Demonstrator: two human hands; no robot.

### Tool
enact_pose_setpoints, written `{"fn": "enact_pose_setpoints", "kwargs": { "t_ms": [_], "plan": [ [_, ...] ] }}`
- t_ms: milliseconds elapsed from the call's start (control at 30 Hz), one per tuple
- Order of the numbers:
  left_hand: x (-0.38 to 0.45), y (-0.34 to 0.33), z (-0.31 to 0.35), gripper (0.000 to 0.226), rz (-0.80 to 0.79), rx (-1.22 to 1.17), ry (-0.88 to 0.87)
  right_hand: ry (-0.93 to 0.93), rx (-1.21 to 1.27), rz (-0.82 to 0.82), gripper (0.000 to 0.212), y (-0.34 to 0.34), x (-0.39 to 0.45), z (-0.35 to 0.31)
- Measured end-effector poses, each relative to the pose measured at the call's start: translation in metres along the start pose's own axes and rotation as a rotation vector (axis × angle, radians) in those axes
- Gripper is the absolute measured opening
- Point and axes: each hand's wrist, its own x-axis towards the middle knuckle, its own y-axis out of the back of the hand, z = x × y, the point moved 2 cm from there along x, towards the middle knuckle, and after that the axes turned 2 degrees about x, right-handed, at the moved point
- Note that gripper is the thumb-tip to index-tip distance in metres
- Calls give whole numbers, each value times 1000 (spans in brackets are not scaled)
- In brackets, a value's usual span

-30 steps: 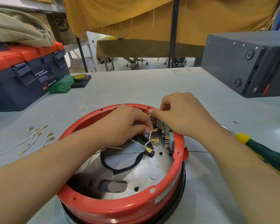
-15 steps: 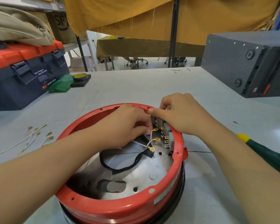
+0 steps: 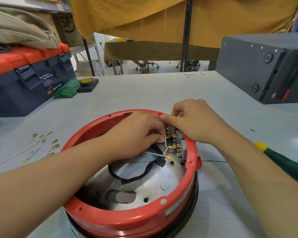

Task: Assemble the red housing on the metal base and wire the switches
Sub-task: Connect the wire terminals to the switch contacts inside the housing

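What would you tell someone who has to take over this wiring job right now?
Left hand: fingers pinch a white wire with a brass connector at the switches.
Right hand: grips the switch block at the rim of the red housing.
Done: housing sits on the metal base; some connectors look plugged on.
Left: one brass connector hangs free; spare wires lie on the table to the left. Screwdriver lies to the right.
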Motion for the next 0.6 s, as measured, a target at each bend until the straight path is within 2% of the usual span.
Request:
{"fn": "enact_pose_setpoints", "kwargs": {
  "t_ms": [600],
  "plan": [
    [-2,-1,1,10,1,50,70,8,21,0,38,0,0,1]
  ]
}}
